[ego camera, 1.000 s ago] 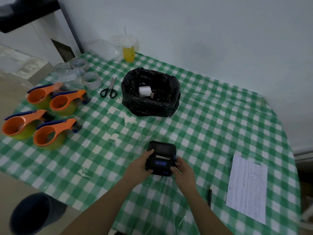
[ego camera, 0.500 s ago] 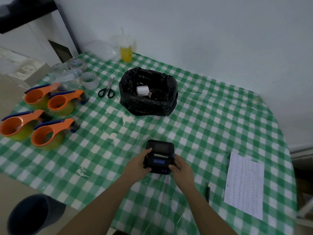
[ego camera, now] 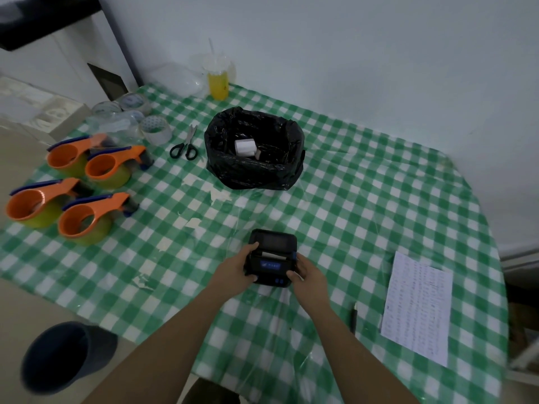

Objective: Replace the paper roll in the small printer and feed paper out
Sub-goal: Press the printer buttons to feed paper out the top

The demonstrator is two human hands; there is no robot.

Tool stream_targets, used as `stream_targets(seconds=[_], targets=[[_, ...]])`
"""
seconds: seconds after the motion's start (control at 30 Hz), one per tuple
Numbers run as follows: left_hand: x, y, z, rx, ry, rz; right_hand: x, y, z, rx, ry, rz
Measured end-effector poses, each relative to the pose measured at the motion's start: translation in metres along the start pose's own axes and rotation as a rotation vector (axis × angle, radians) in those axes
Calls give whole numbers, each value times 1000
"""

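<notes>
Green-checked cloth covers the counter [ego camera: 364, 199], whose near edge falls away at 7 o'clock; bare cloth lies open around the printer [ego camera: 272, 256], near the middle. At 12 o'clock from it sits a black-lined bin [ego camera: 253, 173] holding a paper roll [ego camera: 244, 147]; a printed sheet [ego camera: 417, 307] lies at 3 o'clock. Left hand [ego camera: 233, 271] and right hand [ego camera: 309, 277] each close their grip on the printer's sides.

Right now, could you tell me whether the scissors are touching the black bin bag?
Apart. The head view shows the scissors lying left of the black bin bag, with a strip of checked tablecloth plainly visible between them.
</notes>
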State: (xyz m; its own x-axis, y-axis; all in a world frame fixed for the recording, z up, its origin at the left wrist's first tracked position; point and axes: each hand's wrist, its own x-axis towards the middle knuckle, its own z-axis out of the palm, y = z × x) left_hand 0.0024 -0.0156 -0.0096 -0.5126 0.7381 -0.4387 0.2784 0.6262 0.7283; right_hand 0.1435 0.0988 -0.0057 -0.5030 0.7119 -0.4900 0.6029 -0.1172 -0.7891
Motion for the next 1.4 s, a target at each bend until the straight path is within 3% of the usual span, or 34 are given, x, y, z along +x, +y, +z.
stream_targets(seconds=[0.33,1.4], targets=[[1,1,4,109,25,33,-2,1,0,-7,-2,-30],[6,-7,4,107,38,63,-7,-8,3,34,30,30]])
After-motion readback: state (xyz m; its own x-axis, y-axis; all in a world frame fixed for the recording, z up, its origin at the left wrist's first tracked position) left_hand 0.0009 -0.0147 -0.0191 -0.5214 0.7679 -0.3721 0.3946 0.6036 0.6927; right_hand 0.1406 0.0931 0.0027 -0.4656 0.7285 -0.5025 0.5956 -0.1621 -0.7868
